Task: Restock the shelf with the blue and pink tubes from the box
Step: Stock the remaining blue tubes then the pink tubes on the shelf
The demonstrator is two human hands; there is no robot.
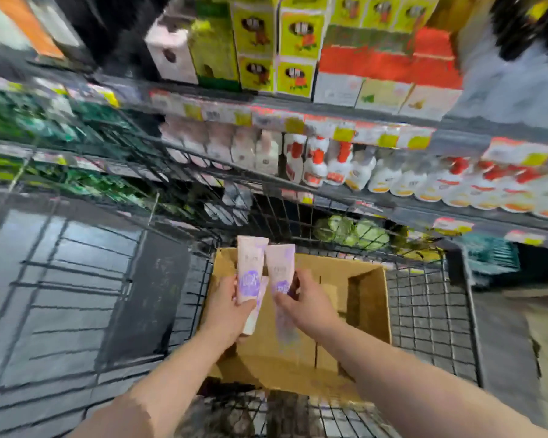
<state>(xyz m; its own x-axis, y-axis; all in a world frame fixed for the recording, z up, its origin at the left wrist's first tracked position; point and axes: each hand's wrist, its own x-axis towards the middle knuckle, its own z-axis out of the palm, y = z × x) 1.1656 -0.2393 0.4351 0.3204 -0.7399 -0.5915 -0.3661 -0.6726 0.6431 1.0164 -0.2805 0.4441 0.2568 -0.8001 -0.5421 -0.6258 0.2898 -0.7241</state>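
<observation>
An open cardboard box (369, 298) sits in a wire trolley, below the shelves. My left hand (227, 306) grips a pink tube with a purple label (250, 270), held upright above the box. My right hand (304, 303) grips a second pink tube (280, 270) right beside the first, the two nearly touching. A further pale tube end (252, 322) sticks out under my left hand. The shelf (298, 121) ahead carries rows of pale pink cartons and white bottles with red caps. The picture is blurred by motion.
The black wire trolley (431, 311) surrounds the box, its walls rising on the left and far side. Yellow and red boxes fill the upper shelf (298, 42). Green produce (351, 232) lies low behind the trolley. Grey floor (60, 279) lies to the left.
</observation>
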